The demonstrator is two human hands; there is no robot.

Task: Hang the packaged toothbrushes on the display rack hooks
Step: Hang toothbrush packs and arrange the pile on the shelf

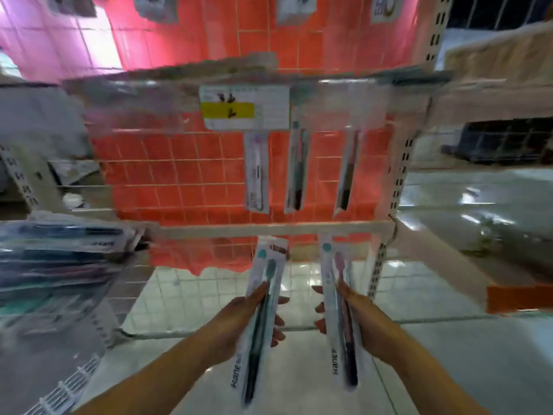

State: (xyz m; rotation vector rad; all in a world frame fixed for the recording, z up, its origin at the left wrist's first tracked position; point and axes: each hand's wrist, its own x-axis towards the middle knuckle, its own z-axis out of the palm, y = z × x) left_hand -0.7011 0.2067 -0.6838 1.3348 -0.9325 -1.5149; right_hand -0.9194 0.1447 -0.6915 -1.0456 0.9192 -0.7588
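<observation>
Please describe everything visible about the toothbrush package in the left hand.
The left package is a long, narrow white card under clear plastic, holding a dark toothbrush with a teal head. A teal dot marks its upper end and blurred lettering its lower end. It stands nearly upright, tilted slightly, below the rack's crossbar. The left hand grips its middle, fingers curled around the edge.

1. Both bare forearms extended forward and upward from the lower edge, roughly parallel, palms turned toward each other.
2. Left hand curled around a packaged toothbrush, thumb in front, fingertips showing past the far edge.
3. Right hand gripping a second package likewise.
</observation>
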